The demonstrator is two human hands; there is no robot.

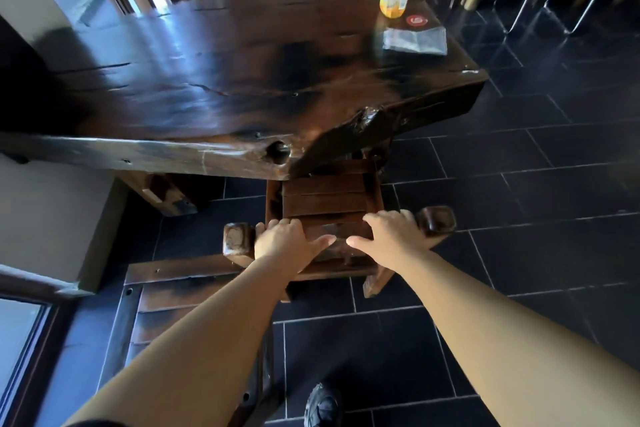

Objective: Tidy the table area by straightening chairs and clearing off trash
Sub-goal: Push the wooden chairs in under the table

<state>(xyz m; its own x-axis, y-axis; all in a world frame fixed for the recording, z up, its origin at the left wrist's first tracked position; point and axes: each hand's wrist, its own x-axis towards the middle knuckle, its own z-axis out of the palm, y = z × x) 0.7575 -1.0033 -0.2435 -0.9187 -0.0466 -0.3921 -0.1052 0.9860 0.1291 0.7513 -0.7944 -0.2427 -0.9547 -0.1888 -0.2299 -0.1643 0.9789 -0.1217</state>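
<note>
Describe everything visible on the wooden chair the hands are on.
The wooden chair is dark brown glossy wood, with a slatted seat and two chunky rounded posts at its back corners. It stands upright on the dark tiled floor, seat front tucked under the near edge of the wooden table. The left hand and right hand both grip its top back rail between the posts, thumbs pointing toward each other.
</note>
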